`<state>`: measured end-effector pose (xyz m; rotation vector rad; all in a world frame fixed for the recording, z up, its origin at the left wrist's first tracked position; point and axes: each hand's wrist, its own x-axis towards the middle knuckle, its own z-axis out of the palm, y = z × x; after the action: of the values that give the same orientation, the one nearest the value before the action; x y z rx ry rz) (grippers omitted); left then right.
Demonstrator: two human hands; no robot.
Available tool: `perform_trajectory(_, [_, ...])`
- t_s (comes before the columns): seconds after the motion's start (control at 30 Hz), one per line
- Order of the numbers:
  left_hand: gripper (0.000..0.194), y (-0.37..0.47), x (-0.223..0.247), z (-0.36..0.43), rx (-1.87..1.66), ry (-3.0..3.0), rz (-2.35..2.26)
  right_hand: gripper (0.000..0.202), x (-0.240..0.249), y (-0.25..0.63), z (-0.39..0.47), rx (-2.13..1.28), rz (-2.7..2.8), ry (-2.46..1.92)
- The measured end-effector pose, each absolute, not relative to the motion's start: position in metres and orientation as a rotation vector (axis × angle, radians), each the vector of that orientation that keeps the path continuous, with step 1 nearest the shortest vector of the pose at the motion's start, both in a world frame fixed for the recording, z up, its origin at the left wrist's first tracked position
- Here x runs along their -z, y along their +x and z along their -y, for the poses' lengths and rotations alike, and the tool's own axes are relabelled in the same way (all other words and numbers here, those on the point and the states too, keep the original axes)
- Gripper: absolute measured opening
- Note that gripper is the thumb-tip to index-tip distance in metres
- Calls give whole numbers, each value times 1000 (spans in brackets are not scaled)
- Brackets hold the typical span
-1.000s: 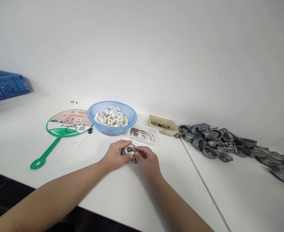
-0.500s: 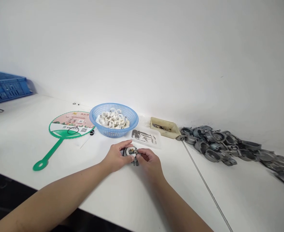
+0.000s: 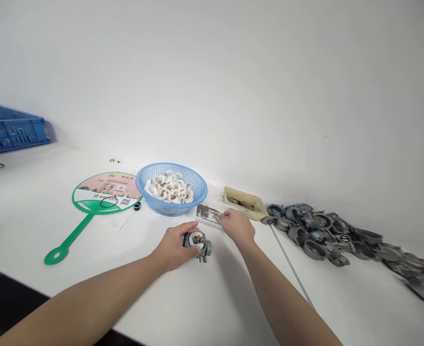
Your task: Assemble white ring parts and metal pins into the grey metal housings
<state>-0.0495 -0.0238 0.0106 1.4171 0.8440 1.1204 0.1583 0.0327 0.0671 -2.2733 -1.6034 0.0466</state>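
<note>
My left hand (image 3: pixel 175 246) is wrapped round a small grey metal carburetor body (image 3: pixel 206 249) just above the white table. A white ring-shaped float (image 3: pixel 193 240) and brass parts show on its upturned face. At the shallow clear tray (image 3: pixel 205 220), the fingers of my right hand (image 3: pixel 239 229) are pinched together over thin metal pins (image 3: pixel 208 212). Whatever sits between those fingertips is hidden. Behind my left hand stands a blue plastic basket (image 3: pixel 142 190) filled with white floats (image 3: pixel 170 186).
A cream box (image 3: pixel 253 198) with thin metal pieces stands behind the tray. Grey metal bowls (image 3: pixel 316 235) are heaped on the right, beside a thin rod (image 3: pixel 291 264). A green-handled fan (image 3: pixel 73 230) lies left, and a blue crate (image 3: pixel 15 132) stands at far left.
My right hand has let go of the carburetor body and moved forward and right to the pin tray. My left hand still holds the body. The view has shifted slightly.
</note>
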Motion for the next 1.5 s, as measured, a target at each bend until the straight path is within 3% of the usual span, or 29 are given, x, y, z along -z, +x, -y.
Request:
perform_trajectory(0.47, [63, -51, -16, 22, -1098, 1442, -860, 22, -69, 129, -95, 36, 2355, -2186])
perform_trajectory(1.07, [59, -57, -17, 22, -1143, 1544, -877, 37, -51, 102, -111, 197, 2340, -2376])
perform_trajectory(1.5, [59, -56, -16, 21, -1164, 1547, -867, 32, -49, 98, -107, 253, 2326, -2378])
